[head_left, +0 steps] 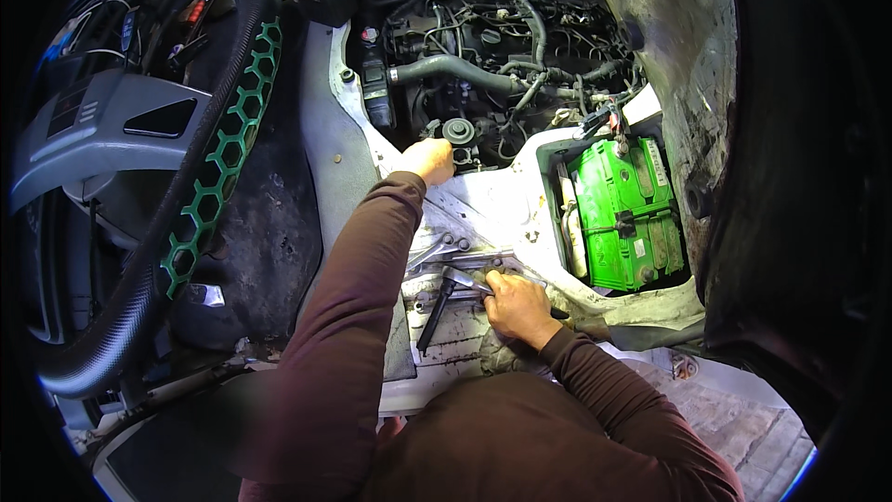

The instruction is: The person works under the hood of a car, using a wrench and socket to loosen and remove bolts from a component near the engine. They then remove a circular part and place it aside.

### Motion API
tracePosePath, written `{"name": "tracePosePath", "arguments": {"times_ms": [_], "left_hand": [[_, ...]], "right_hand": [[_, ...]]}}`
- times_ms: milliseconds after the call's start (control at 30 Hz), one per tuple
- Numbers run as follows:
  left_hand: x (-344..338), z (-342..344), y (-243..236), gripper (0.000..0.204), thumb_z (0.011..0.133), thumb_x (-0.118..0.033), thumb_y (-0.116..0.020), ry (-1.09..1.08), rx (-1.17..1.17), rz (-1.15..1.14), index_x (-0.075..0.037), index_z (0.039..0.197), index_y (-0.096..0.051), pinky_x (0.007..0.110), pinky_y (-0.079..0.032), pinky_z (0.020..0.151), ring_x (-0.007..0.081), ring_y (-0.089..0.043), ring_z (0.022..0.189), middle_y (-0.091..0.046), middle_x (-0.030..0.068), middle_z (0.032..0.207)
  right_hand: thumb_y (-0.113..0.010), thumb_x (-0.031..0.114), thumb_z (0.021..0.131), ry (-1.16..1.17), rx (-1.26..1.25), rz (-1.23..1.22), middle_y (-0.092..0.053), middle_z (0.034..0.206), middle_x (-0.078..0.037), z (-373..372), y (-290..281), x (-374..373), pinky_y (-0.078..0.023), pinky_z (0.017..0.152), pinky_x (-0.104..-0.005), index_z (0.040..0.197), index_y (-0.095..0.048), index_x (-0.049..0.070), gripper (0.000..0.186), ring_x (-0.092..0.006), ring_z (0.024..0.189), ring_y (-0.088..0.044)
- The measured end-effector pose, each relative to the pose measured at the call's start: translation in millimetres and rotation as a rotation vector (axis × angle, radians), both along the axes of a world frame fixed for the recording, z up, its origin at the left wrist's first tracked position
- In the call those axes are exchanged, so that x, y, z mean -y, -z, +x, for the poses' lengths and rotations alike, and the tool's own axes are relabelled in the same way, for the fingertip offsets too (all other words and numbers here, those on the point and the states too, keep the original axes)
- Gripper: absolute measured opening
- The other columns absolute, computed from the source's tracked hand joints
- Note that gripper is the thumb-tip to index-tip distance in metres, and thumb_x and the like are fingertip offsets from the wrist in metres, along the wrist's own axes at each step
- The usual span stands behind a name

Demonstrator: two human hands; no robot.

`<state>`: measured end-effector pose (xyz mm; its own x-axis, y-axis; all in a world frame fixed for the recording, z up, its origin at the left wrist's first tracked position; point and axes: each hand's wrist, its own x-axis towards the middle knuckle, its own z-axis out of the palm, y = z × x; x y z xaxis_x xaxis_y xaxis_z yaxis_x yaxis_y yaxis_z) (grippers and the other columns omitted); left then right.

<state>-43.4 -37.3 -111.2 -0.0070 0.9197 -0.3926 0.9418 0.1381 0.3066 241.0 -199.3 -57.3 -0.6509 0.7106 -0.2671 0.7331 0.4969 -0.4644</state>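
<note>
My left hand (429,160) reaches to the near edge of the engine bay. Its fingers look curled in, beside a round metal cap-like part (458,131); whatever they grip is hidden. My right hand (520,309) is lower, over the pale metal ledge (483,209), closed around a silver metal hand tool (466,282). A dark end of that tool shows past the hand. Touching or crossing its silver end is a black bar (435,318) that slants toward me. Other slim metal tools (437,246) lie on the ledge just beyond.
An engine (502,46) with hoses and wiring fills the opening ahead. At right a green battery (623,214) sits in a recess, near a raised worn panel (664,46). A steering wheel (209,158) with green honeycomb trim stands at left.
</note>
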Motion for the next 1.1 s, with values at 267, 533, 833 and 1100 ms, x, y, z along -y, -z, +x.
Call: {"name": "tracePosePath", "arguments": {"times_ms": [267,533,833,1100], "left_hand": [[21,-2,-12,0.034,0.098,-0.031,-0.070,-0.287,0.317,0.396,0.000,0.110,-0.075,0.046,-0.058,0.088,0.0403,-0.074,0.098,-0.076,0.0225,0.102],[168,-127,-40,0.027,0.093,-0.014,-0.071,-0.881,0.235,0.896,-0.002,0.117,-0.076,0.040,-0.056,0.097,0.0320,-0.073,0.106,-0.076,0.0186,0.114],[373,-278,169,0.040,0.088,-0.026,-0.071,-0.984,-0.218,0.132,-0.001,0.119,-0.076,0.047,-0.051,0.106,0.0439,-0.066,0.122,-0.072,0.0252,0.126],[324,-245,137,0.056,0.092,-0.022,-0.074,-1.207,0.076,0.533,0.013,0.133,-0.062,0.043,-0.047,0.111,0.0438,-0.063,0.128,-0.065,0.0331,0.134]], "right_hand": [[-0.066,0.024,0.088,0.014,0.011,0.025,-0.072,0.091,-0.014,2,7,4,-0.057,0.077,-0.0522,0.103,-0.059,0.009,0.022,-0.0367,0.089,-0.072],[-0.065,0.024,0.088,0.029,-0.003,0.048,-0.072,0.089,-0.014,3,8,4,-0.057,0.077,-0.0504,0.102,-0.060,0.009,0.021,-0.0361,0.087,-0.071],[-0.068,0.025,0.090,0.019,-0.002,-0.054,-0.071,0.089,-0.018,0,-5,-1,-0.056,0.079,-0.0515,0.100,-0.061,0.007,0.022,-0.0385,0.089,-0.070],[-0.072,0.023,0.093,-0.188,-0.198,0.012,-0.072,0.100,-0.016,10,-8,-2,-0.054,0.090,-0.0496,0.120,-0.067,0.006,0.032,-0.0379,0.099,-0.068]]}}
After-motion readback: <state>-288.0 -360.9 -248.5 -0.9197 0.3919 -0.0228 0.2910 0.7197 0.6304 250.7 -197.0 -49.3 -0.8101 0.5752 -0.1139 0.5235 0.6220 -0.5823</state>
